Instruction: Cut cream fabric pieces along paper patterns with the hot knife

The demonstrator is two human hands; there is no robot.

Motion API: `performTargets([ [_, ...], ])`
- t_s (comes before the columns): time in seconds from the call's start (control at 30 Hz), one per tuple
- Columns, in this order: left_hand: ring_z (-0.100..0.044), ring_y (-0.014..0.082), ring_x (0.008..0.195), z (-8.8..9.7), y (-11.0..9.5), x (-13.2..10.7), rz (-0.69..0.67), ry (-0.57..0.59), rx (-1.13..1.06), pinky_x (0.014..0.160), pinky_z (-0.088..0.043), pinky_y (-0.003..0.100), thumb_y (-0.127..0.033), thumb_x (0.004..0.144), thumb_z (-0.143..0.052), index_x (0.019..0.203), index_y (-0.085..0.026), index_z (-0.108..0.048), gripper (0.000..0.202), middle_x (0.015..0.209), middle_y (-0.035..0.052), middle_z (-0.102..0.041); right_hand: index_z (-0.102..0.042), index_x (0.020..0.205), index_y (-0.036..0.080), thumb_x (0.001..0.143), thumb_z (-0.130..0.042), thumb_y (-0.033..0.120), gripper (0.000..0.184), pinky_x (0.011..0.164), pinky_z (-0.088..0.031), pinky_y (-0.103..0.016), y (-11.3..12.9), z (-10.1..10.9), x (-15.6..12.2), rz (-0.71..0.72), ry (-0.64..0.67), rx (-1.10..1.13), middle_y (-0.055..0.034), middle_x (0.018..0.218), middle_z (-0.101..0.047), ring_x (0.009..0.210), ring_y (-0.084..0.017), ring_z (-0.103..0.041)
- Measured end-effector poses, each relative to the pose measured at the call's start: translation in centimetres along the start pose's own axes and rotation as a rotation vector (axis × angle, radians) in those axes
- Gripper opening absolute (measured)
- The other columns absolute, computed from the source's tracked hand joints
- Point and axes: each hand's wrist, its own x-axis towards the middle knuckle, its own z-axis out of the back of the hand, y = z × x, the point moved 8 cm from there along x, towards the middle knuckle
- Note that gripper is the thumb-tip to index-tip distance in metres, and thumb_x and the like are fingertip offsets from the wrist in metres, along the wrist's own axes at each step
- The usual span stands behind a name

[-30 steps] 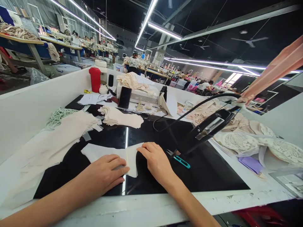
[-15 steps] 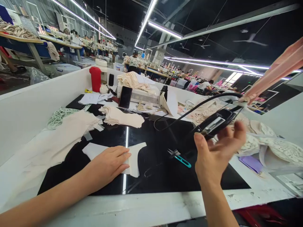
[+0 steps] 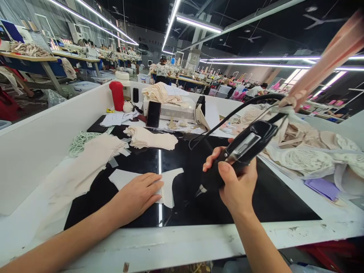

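My left hand (image 3: 142, 191) lies flat, fingers stretched out, on a cut piece of off-white fabric (image 3: 170, 185) upon the black glossy work surface (image 3: 190, 212). My right hand (image 3: 237, 182) is wrapped round a black corded handheld tool (image 3: 240, 151) with a pointed metal tip (image 3: 200, 190). That tip slants down and left, to the right of the fabric piece; whether it touches the surface I cannot tell. A pink fabric strip (image 3: 321, 72) is tied to the tool's upper end. The teal thread snips are out of sight now.
Stacked cream fabric pieces (image 3: 152, 138) lie behind my left hand, with a longer cream pile (image 3: 85, 167) at left. A phone (image 3: 153, 114) leans on a vented white box (image 3: 178, 113). Lace bra parts (image 3: 304, 161) and a purple pad (image 3: 322, 189) lie right. The black cable (image 3: 227, 115) arches behind the tool.
My right hand has moved left and closed round the tool, which has swung down so its tip shows near the surface. My left hand stays on the fabric. The view has shifted slightly.
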Motion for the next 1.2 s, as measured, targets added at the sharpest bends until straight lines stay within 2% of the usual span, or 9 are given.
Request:
performTargets([
  [0.13,-0.059,0.0273,0.131,0.1,0.2,-0.1,0.008,-0.018,-0.018,0.110,-0.053,0.047,-0.031,0.109,-0.048,0.136,-0.019,-0.060,0.033,0.142,0.0107,-0.064,-0.056,0.125,0.031,0.089,-0.079,0.030,0.043,0.056,-0.057,-0.029,0.1,-2.5,-2.4,0.000,0.008,0.173,0.0029,0.090,-0.065,0.063,-0.013,-0.064],
  [0.3,-0.058,0.0271,0.133,-0.3,0.7,-0.5,0.019,-0.033,-0.023,0.112,-0.051,0.047,-0.034,0.110,-0.047,0.140,-0.020,-0.060,0.036,0.143,0.0091,-0.064,-0.055,0.125,0.034,0.089,-0.080,0.033,0.043,0.056,-0.056,-0.026,-0.8,-4.3,-3.9,-0.022,0.017,0.270,0.0035,0.093,-0.065,0.065,-0.011,-0.063],
  [0.47,-0.058,0.0274,0.133,-0.5,0.9,-0.6,0.028,-0.043,-0.026,0.111,-0.053,0.048,-0.036,0.110,-0.045,0.141,-0.021,-0.060,0.037,0.144,0.0078,-0.063,-0.057,0.117,0.033,0.091,-0.079,0.032,0.034,0.059,-0.057,-0.025,-1.3,-4.5,-4.0,-0.031,-0.004,0.292,0.0042,0.093,-0.065,0.065,-0.009,-0.063],
  [0.67,-0.059,0.0268,0.133,-0.4,0.7,-0.4,0.031,-0.033,-0.024,0.111,-0.053,0.047,-0.035,0.110,-0.045,0.139,-0.020,-0.062,0.037,0.143,0.0081,-0.064,-0.055,0.126,0.033,0.091,-0.078,0.034,0.042,0.058,-0.057,-0.025,-1.0,-4.9,-3.9,-0.018,-0.037,0.325,0.0036,0.093,-0.065,0.065,-0.010,-0.064],
  [0.83,-0.059,0.0263,0.132,-0.2,0.7,-0.4,0.035,-0.047,-0.045,0.112,-0.053,0.045,-0.034,0.109,-0.047,0.139,-0.021,-0.062,0.036,0.143,0.0081,-0.065,-0.055,0.115,0.032,0.092,-0.078,0.033,0.032,0.059,-0.056,-0.025,-1.1,-5.2,-4.1,-0.018,-0.015,0.316,0.0041,0.093,-0.065,0.065,-0.010,-0.063],
  [0.97,-0.060,0.0255,0.131,-0.2,0.8,-0.4,0.037,-0.057,-0.063,0.113,-0.052,0.044,-0.033,0.109,-0.048,0.139,-0.021,-0.063,0.036,0.142,0.0082,-0.065,-0.053,0.114,0.031,0.092,-0.077,0.033,0.032,0.059,-0.057,-0.026,-1.3,-5.1,-4.2,-0.024,-0.009,0.296,0.0040,0.093,-0.064,0.065,-0.010,-0.063],
  [1.07,-0.061,0.0259,0.130,0.0,0.6,-0.3,0.008,-0.063,-0.031,0.111,-0.054,0.044,-0.033,0.109,-0.049,0.140,-0.020,-0.062,0.036,0.141,0.0088,-0.066,-0.052,0.114,0.031,0.092,-0.077,0.034,0.033,0.058,-0.057,-0.027,-1.2,-5.1,-4.4,-0.018,-0.012,0.284,0.0037,0.093,-0.063,0.064,-0.011,-0.062],
  [1.2,-0.064,0.0254,0.126,1.3,-0.9,-0.1,-0.093,-0.144,0.037,0.108,-0.056,0.043,-0.029,0.111,-0.043,0.138,-0.017,-0.061,0.035,0.136,0.0102,-0.068,-0.051,0.113,0.032,0.091,-0.077,0.036,0.035,0.058,-0.056,-0.027,-1.2,-5.3,-4.4,-0.021,-0.004,0.263,0.0038,0.093,-0.063,0.064,-0.010,-0.061],
])
